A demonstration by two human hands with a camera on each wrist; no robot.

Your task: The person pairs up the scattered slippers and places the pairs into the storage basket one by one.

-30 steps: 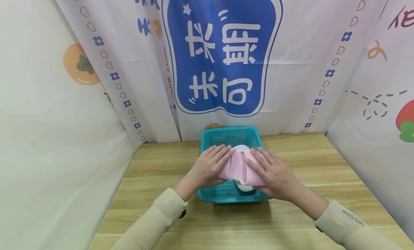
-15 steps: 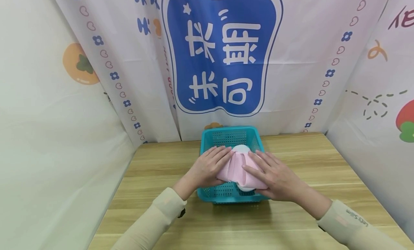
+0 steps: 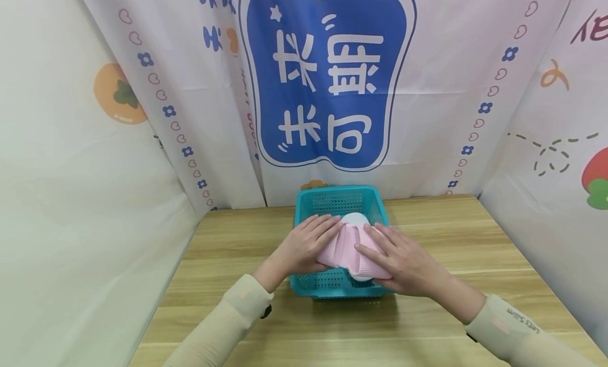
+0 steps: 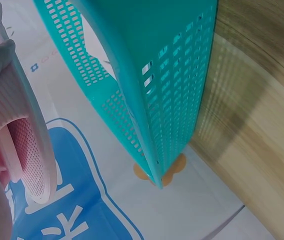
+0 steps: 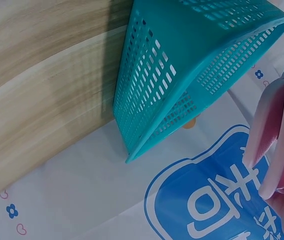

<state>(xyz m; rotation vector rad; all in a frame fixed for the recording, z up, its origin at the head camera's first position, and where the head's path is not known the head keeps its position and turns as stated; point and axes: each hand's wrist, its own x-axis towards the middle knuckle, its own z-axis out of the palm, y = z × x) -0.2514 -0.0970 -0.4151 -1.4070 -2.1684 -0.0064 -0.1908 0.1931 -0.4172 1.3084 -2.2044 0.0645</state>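
Observation:
A pair of pink ribbed slippers (image 3: 349,248) is held over a teal basket (image 3: 339,292). My left hand (image 3: 304,245) grips the left side, fingers over the top and thumb below. On the right side my right hand (image 3: 408,259) holds on with its fingers spread across the ribbed part. The left wrist view shows a ribbed strap and mesh insole on the pink slipper (image 4: 19,105). Pale pink edges of the slippers (image 5: 269,145) appear in the right wrist view. Under them lies a rounded white thing (image 3: 355,218), mostly hidden, its kind unclear.
The perforated basket stands on a wood-grain table (image 3: 237,245) near its back edge. A white printed cloth (image 3: 328,76) hangs right behind it. Pale cloth walls (image 3: 71,198) border the table on both sides.
My right hand has shifted slightly down and to the right, and the right part of the slippers with it. My left hand has hardly moved. Both keep their hold.

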